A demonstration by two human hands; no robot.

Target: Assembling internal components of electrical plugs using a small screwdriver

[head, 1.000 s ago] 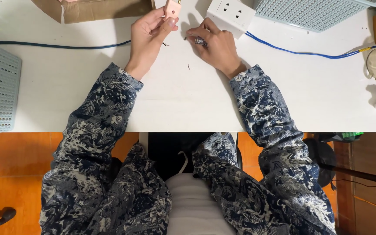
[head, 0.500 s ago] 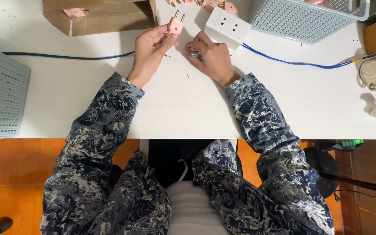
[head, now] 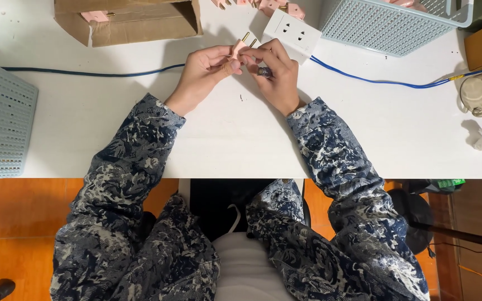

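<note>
Near the top centre of the frame, the left hand (head: 205, 69) pinches a small pink two-pin plug (head: 240, 49) between thumb and fingers, and the right hand (head: 274, 72) touches the same plug with its fingertips while a small dark object, too small to identify, is closed in its fingers. Just behind the hands a white power strip (head: 291, 30) lies on the white table (head: 241, 139) with a blue cable (head: 375, 78); an open cardboard box (head: 135, 22) is at the upper left and a pale blue basket (head: 391, 22) at the upper right.

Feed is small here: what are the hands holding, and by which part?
Both hands, left hand and right hand, pinch a small pink plastic two-pin plug by its body, brass pins pointing away.
</note>
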